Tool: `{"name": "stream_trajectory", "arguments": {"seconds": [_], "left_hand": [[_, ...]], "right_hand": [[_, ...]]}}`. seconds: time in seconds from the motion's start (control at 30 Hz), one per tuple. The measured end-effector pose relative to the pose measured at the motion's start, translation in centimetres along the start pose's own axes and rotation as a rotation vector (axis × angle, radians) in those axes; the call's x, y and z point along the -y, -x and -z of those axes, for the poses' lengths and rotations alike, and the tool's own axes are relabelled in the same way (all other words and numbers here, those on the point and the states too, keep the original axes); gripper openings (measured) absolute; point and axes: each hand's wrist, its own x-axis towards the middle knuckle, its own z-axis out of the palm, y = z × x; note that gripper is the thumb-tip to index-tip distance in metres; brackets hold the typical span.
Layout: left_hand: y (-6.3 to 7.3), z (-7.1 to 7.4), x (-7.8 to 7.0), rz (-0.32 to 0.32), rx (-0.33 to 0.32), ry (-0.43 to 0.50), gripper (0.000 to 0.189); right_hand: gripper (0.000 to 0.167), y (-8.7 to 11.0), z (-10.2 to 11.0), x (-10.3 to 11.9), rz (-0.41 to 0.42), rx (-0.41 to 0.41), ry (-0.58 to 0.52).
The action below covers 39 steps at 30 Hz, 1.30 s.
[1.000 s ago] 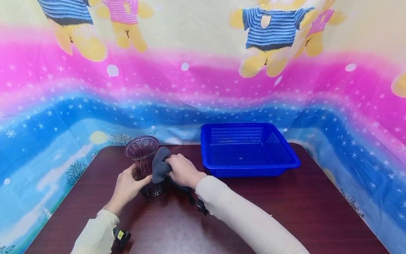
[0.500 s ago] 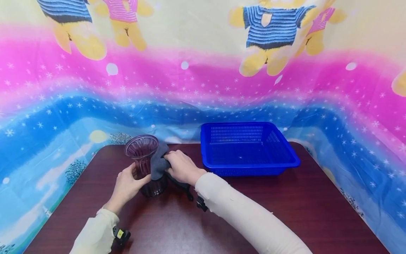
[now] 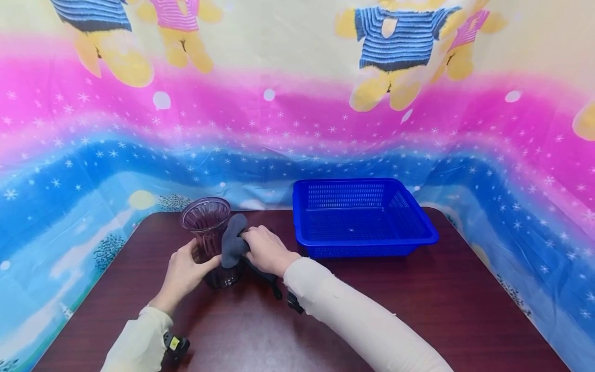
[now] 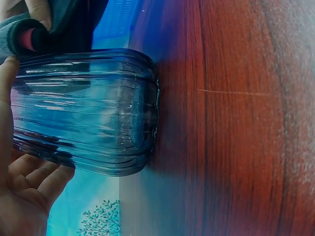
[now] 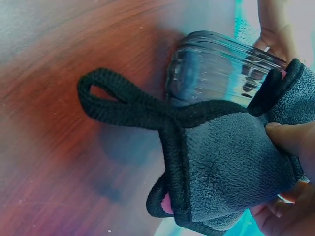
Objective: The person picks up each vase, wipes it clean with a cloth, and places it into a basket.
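Observation:
A ribbed, purple-tinted glass vase (image 3: 207, 222) with a flared rim stands upright on the left part of the table. My left hand (image 3: 183, 271) grips its waist from the left, thumb in front and fingers round the far side. In my right hand (image 3: 267, 251) is a bunched grey cloth (image 3: 234, 243), pressed against the vase's right side. The right wrist view shows the cloth's (image 5: 231, 162) fuzzy face, black edging and a hanging loop (image 5: 108, 98). The vase's ribbed base (image 4: 133, 113) meets the tabletop in the left wrist view.
A blue plastic basket (image 3: 358, 243) with perforated walls stands at the back right of the dark wooden table (image 3: 372, 299). Behind the table hangs a printed curtain (image 3: 288, 124) with bears and snowflakes.
My right hand has rubbed the cloth a short way up and back down along the vase's right side. My left hand keeps its hold, and the vase stays in place.

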Motion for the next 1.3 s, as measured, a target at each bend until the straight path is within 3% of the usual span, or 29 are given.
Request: {"name": "stream_trajectory", "arguments": {"seconds": [0.4, 1.3], "left_hand": [[0.2, 0.1, -0.2, 0.028, 0.014, -0.016, 0.077], [0.1, 0.1, -0.2, 0.038, 0.030, -0.013, 0.081]], "right_hand": [[0.005, 0.6, -2.1, -0.5, -0.022, 0.018, 0.028], [0.005, 1.5, -5.7, -1.7, -0.064, 0.087, 0.064]]}}
